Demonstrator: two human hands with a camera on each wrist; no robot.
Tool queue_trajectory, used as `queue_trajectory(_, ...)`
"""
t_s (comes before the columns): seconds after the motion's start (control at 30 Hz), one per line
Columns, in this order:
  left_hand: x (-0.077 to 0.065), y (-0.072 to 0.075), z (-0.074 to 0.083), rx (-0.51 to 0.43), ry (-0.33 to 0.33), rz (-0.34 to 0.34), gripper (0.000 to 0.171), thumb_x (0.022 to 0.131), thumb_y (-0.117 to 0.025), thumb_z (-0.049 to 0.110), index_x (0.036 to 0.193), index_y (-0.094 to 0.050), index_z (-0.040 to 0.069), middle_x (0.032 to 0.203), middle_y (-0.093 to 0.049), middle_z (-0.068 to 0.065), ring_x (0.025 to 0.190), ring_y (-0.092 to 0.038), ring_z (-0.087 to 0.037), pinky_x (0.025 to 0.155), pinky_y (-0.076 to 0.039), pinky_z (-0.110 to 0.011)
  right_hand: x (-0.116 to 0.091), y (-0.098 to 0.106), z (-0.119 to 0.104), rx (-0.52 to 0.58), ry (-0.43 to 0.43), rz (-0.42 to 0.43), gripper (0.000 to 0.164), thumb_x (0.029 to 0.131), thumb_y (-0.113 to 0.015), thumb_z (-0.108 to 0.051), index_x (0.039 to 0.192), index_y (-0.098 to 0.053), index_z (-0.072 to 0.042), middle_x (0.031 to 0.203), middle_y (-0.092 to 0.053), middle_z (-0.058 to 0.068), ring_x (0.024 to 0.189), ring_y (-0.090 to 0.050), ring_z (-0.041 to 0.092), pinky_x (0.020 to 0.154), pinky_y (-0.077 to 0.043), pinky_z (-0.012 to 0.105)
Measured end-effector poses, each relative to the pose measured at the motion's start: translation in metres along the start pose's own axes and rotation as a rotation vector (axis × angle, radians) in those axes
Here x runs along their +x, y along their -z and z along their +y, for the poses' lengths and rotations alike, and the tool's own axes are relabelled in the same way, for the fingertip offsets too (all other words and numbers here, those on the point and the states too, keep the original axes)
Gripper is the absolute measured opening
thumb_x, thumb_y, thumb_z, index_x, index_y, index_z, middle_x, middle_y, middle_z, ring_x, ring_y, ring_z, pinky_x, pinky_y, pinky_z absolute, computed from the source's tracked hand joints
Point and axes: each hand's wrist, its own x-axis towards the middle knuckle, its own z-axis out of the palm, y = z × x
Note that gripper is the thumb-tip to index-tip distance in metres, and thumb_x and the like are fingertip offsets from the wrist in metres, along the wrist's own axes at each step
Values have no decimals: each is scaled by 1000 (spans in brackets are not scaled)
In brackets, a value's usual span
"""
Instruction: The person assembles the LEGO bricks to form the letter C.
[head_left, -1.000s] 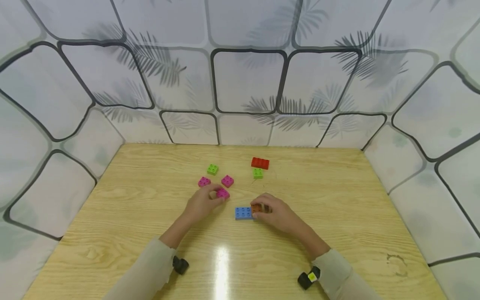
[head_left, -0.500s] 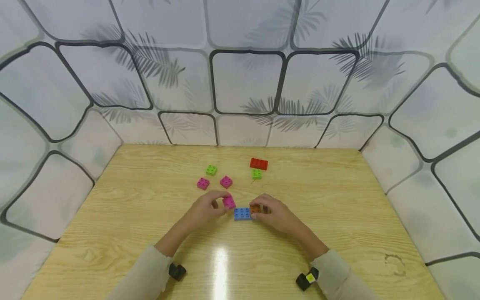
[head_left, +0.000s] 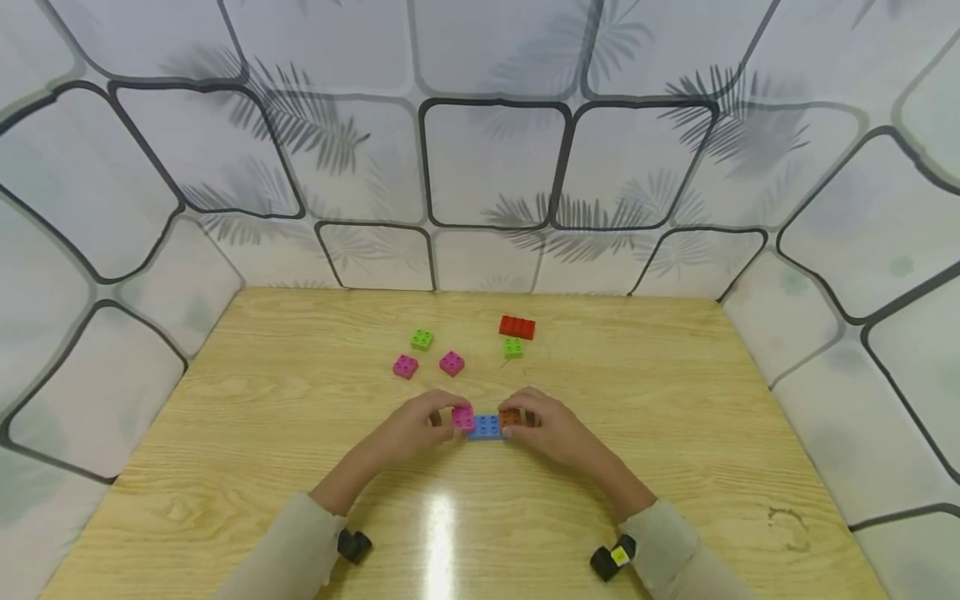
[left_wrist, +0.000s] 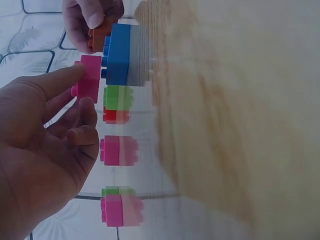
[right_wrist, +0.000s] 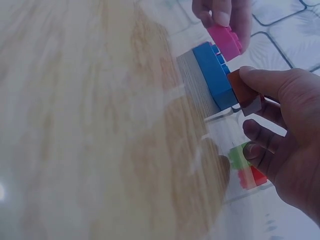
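Your L hand (head_left: 411, 427) pinches a pink block (head_left: 462, 418) just over the L end of the blue block (head_left: 486, 427) on the table (head_left: 285, 358); stud contact unclear. Your R hand (head_left: 557, 426) grips the orange block (head_left: 511, 417) at its R end. Risks: pink may catch askew if L fingers tilt; blue may slide if R grip slackens.

My head view sits highest and farthest back, facing forward and down over the wooden tabletop (head_left: 637, 358) to the patterned backdrop (head_left: 495, 167), with my left hand (head_left: 412, 429) and right hand (head_left: 557, 429) both inside it. Each wrist view looks in close and low from beside its own palm, tipped sideways: tabletop right in the left one, left in the right. All three share the blue toy brick (right_wrist: 215, 75).
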Motion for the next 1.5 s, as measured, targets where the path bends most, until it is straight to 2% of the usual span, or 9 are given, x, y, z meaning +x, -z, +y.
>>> queue_trajectory(0.27, 1, -1, -1, 24, -19, -21, 38, 98, -68, 22, 136, -63, 20, 126, -61, 4, 91, -55, -14, 74, -50, -29, 1, -1, -2, -3, -4, -2, 35, 97, -68, -34, 128, -66, -20, 114, -61, -12, 93, -53, 13, 79, -48, 26)
queue_trajectory(0.4, 0, 0, -1, 16, -5, -23, 39, 98, -68, 23, 136, -63, 21, 124, -61, 5, 91, -54, -15, 75, -49, -31, 1, -1, -3, -5, -6, -4, 35, 97, -68, -33, 129, -66, -19, 115, -61, -12, 93, -53, 13, 79, -48, 26)
queue_trajectory(0.73, 0, 0, 0, 20, 15, -9, 36, 98, -68, 29, 133, -64, 25, 124, -61, 8, 90, -55, -15, 74, -49, -33, 3, -1, -3, -11, 2, -8, 35, 97, -68, -32, 129, -65, -18, 116, -61, -11, 95, -54, 13, 80, -48, 26)
queue_trajectory(1.1, 3, -3, 3, 86, 39, 29, 32, 95, -70, 38, 126, -67, 31, 120, -63, 13, 89, -57, -13, 76, -49, -34, 3, -1, -4, -2, 14, -4, 35, 98, -68, -31, 129, -65, -17, 116, -62, -10, 95, -54, 14, 81, -48, 27)
queue_trajectory(1.37, 8, -10, 6, 30, 82, 31, 30, 96, -69, 36, 126, -68, 29, 115, -62, 10, 87, -56, -14, 73, -48, -34, -1, 3, -4, -6, -6, 1, 35, 97, -68, -34, 129, -66, -20, 114, -61, -12, 93, -53, 14, 79, -48, 27)
queue_trajectory(1.5, 11, -11, 8, 29, 79, 45, 34, 96, -68, 39, 127, -68, 26, 115, -62, 11, 86, -57, -15, 73, -49, -34, -1, 2, -4, -5, 5, 9, 34, 97, -68, -35, 128, -66, -20, 113, -62, -12, 93, -54, 14, 79, -48, 27)
